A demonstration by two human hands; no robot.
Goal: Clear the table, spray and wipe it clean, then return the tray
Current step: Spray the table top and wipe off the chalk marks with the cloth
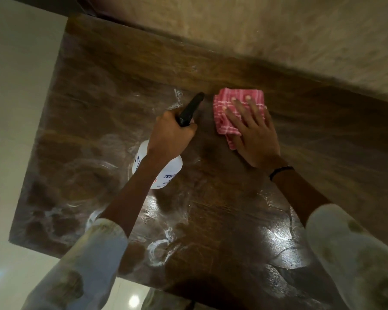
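A dark brown wooden table with a glossy, streaked grain fills most of the frame; its surface is marked by whitish, cloudy smears and wet sheen, strongest toward the lower centre and lower right. A rough, mottled beige wall is seen along the upper right, and a pale glossy floor runs down the left edge.

Near the centre of the frame, a white plastic spray bottle with a rounded body, printed dark lettering and a black trigger head is gripped at its neck by the left hand, the fingers curled round it, with the black nozzle pointed toward the upper part of the frame. The bottle's base cannot be seen clearly enough to tell whether it touches the table.

Just right of the nozzle, a folded red-and-white checked cloth, soft and woven, lies flat on the tabletop close to the wall edge. It is pressed down by the right hand, whose fingers are spread straight across it, palm down. A thin black band is worn at the right wrist. Both forearms emerge from pale, faintly patterned sleeves at the lower corners of the frame.
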